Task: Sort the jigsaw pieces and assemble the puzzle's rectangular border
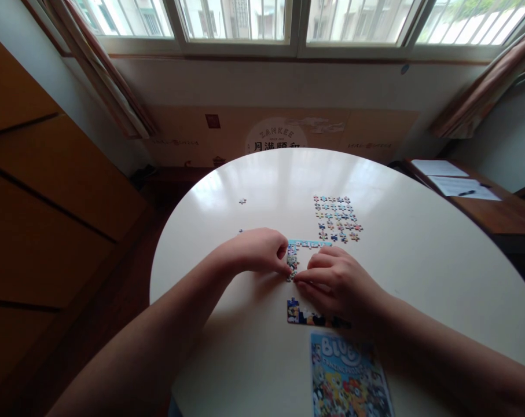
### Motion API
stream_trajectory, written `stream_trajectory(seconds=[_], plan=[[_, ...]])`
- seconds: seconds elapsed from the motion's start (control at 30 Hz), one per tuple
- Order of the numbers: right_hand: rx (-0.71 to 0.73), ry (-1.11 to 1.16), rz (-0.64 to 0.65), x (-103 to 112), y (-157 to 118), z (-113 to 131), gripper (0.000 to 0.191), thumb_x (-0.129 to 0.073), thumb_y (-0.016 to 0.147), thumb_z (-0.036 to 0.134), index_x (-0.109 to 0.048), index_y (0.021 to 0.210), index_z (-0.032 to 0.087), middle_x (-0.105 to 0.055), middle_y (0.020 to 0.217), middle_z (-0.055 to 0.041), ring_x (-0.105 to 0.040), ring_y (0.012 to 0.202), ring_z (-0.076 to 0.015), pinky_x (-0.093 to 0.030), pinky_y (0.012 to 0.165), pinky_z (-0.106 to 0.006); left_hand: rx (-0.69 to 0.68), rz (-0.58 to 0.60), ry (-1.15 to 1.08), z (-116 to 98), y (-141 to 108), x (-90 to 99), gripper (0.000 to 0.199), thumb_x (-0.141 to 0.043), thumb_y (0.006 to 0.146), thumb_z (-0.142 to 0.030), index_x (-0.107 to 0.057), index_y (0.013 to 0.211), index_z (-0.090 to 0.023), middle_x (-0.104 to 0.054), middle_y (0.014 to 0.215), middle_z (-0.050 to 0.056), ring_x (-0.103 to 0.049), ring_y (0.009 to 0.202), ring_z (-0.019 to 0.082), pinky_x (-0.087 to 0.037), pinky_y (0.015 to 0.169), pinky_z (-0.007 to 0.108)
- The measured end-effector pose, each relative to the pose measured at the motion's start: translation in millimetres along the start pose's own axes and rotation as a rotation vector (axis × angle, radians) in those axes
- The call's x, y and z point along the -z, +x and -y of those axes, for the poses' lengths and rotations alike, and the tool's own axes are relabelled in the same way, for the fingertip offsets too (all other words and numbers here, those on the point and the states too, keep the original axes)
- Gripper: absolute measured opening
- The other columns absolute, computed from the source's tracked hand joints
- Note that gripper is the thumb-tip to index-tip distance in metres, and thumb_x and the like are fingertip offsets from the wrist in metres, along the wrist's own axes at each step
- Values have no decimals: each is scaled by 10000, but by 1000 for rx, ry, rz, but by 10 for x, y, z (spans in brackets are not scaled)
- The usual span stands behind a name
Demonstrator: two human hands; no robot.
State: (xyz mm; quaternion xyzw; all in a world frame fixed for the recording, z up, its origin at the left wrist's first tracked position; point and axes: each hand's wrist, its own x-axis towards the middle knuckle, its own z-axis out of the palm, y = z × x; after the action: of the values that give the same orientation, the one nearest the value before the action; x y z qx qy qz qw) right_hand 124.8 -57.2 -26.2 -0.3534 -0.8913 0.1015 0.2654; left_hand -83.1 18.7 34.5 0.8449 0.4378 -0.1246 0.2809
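A partly joined jigsaw puzzle lies on the table, with a blue strip along its top and a column down its left side. My left hand is closed at the column's left edge, fingers curled and thumb on its lower part. From the other side my right hand brings its fingertips together on a small jigsaw piece at the column's lower end; the fingers partly hide it. Just below lies a separate joined strip, dark with a purple corner, its right part under my right hand.
Loose jigsaw pieces are laid out in rows beyond my right hand. A single piece lies at the far left. A colourful picture sheet sits near me on the round white table. Papers rest on a side desk.
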Motion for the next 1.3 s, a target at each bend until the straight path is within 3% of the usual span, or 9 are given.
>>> stream_trajectory(seconds=[0.27, 0.7, 0.83, 0.93, 1.03, 1.1, 1.17, 1.3], plan=[[-9, -56, 60, 43, 10, 37, 157, -597, 929, 259, -752, 956, 269, -661, 746, -14, -532, 781, -206, -352, 770, -381, 12, -8, 18, -28, -7, -8, 318, -708, 726, -512, -610, 739, -209, -658, 769, 40, -501, 605, 162, -337, 545, 303], [23, 12, 57, 61, 6, 36, 166, -594, 926, 257, -750, 977, 276, -673, 755, -6, -528, 784, -206, -362, 781, -381, 25, -13, 24, -32, -22, -13, 345, -712, 719, -531, -569, 731, -217, -643, 759, 29, -502, 619, 165, -336, 546, 305], [42, 21, 3, 81, -5, 7, 176, -607, 911, 234, -745, 1014, 273, -690, 790, -11, -535, 785, -209, -385, 787, -385, 3, -20, -49, 38, -25, 35, 409, -680, 751, -595, -549, 700, -211, -609, 708, 21, -482, 609, 160, -331, 548, 303], [28, 14, -100, 129, -20, -36, 225, -584, 890, 154, -734, 1022, 256, -701, 817, -20, -543, 784, -210, -412, 784, -390, 40, -192, -205, 292, -1, 148, 453, -605, 815, -647, -568, 735, -202, -603, 728, 24, -496, 628, 160, -358, 560, 292], [-7, 39, -230, 195, -35, -89, 243, -567, 894, 123, -727, 1026, 248, -700, 801, -20, -552, 764, -205, -447, 769, -386, 268, -625, -278, 671, 55, 260, 376, -550, 885, -558, -606, 819, -192, -639, 794, 49, -557, 683, 179, -402, 598, 290], [-29, 61, -308, 237, -41, -126, 231, -570, 900, 123, -728, 1013, 246, -687, 763, -18, -559, 750, -204, -466, 760, -384, 406, -811, -226, 906, 114, 287, 288, -546, 908, -458, -649, 892, -190, -678, 863, 64, -595, 746, 193, -426, 644, 291], [-49, 76, -363, 270, -45, -159, 224, -574, 899, 126, -734, 998, 248, -675, 735, -19, -567, 746, -208, -477, 751, -387, 462, -870, -188, 1075, 189, 268, 249, -544, 913, -383, -685, 1001, -197, -702, 960, 74, -622, 812, 202, -450, 698, 288], [-54, 77, -373, 291, -51, -182, 238, -579, 884, 137, -755, 971, 271, -686, 747, -24, -582, 759, -219, -486, 751, -399, 453, -845, -141, 1199, 377, 166, 352, -545, 921, -326, -672, 1235, -233, -685, 1096, 76, -613, 1005, 230, -451, 913, 305]])
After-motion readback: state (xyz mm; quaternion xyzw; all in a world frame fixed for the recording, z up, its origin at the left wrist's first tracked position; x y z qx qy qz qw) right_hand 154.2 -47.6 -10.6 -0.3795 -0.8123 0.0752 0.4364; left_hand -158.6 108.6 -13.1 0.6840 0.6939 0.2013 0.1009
